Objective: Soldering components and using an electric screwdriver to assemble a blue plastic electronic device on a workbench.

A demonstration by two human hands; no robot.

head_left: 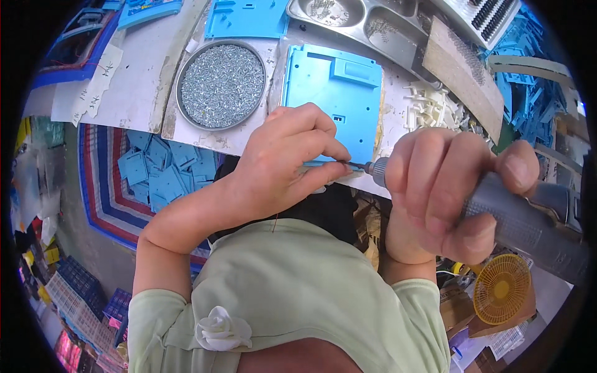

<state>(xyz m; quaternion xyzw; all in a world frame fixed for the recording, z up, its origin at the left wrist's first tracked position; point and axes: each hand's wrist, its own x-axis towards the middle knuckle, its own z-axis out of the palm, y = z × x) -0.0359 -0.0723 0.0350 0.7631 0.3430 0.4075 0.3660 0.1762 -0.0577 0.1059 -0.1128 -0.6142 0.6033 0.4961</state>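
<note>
Left: blue pieces (168, 180), heaped in striped sack (102, 180); finished or waiting, cannot tell. Upper left of centre: loose screws (221, 84), plenty remaining. Centre: left grip (292, 149), finger and thumb pinched at the bit tip, any screw hidden. Upper centre: blue panel (357, 99), apparently unfinished, near edge partly covered. Right: right grip (435, 186), wrapped around grey power screwdriver (528, 227), rear end cut off.

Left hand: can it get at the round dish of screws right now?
Probably yes: the round dish of screws sits uncovered, ahead and left of the left hand, with nothing visible between. But its fingers are at the driver bit, so they'd likely have to leave that first.
</note>
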